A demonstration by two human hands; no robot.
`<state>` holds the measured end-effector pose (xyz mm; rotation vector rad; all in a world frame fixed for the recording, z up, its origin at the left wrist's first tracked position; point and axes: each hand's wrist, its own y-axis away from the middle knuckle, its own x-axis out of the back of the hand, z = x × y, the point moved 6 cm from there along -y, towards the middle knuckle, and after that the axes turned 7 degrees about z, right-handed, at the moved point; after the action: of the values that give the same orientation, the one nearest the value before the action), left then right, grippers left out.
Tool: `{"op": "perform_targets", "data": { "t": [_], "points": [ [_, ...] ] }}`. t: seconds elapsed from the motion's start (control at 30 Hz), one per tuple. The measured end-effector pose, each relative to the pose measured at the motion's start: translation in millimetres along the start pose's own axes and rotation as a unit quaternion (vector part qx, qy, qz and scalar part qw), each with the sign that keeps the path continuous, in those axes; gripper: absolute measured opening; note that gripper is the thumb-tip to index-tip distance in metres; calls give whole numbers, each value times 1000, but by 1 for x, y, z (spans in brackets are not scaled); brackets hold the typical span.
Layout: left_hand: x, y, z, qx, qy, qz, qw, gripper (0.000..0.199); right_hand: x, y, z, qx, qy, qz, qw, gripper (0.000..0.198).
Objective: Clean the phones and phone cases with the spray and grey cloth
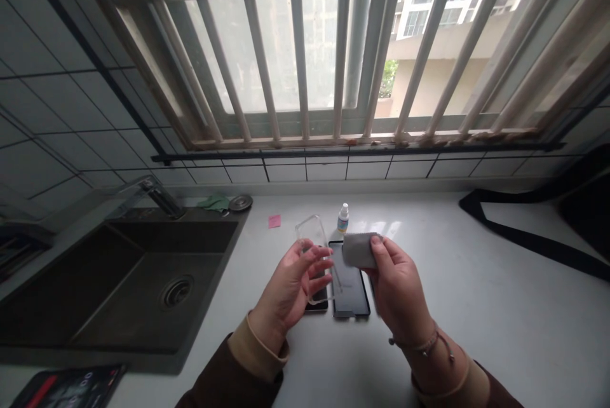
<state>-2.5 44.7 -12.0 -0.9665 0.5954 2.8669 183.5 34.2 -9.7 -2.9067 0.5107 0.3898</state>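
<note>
Holding a clear phone case (312,249) above the counter (476,306), the left hand (293,290) grips its edge; the right hand (398,284) pinches a grey cloth (358,249). Below lie 2 dark phones (350,287), a small bottle (343,218) just behind.

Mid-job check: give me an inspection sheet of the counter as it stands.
Surface: pale counter, bare right of the hands.
Job's things: clear case in left hand; grey cloth in right hand; phone flat beneath them, a second dark device partly hidden beside it.
Clutter: dropper bottle, pink note, green rag, drain cover.
Grippers: both hands gripping.
Cables: nothing seen; a black strap lies at right.
Surroundings: dark sink and tap at left, tiled wall, barred window.
</note>
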Motion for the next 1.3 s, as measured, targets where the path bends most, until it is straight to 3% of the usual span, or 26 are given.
{"op": "perform_targets", "data": {
  "t": [0.17,0.4,0.47,0.57,0.63,0.73,0.83,0.93,1.07,1.17,1.23,1.3],
  "points": [
    [-13,4,-17,121,18,-63,990,55,4,-8,8,-75,-34,30,996,42],
    [-20,8,-15,98,29,-90,991,67,-6,0,8,-91,-57,-13,994,42],
    [-23,13,-17,120,15,-110,987,74,3,0,-2,-33,-25,34,999,40],
    [-27,19,-21,147,-4,-141,979,79,14,1,-27,127,124,84,980,33],
    [-29,21,-22,145,14,-159,976,74,5,5,-38,247,221,19,943,30],
    [-32,20,-21,149,82,-170,971,56,-22,17,-35,375,281,-157,869,41],
    [-28,16,-13,137,135,-125,973,48,-36,27,-29,423,289,-246,823,49],
    [-19,10,-5,115,138,-58,982,56,-43,38,-32,428,270,-293,811,47],
    [-10,5,5,74,131,-6,989,63,-50,53,-41,377,224,-366,821,39],
    [-9,3,6,68,131,-7,989,63,-50,54,-41,282,181,-393,856,32],
    [-11,4,7,72,131,-30,988,63,-42,46,-39,211,156,-343,902,27],
    [-15,7,7,80,124,-66,987,64,-26,32,-37,169,139,-227,949,28]
  ]
}}
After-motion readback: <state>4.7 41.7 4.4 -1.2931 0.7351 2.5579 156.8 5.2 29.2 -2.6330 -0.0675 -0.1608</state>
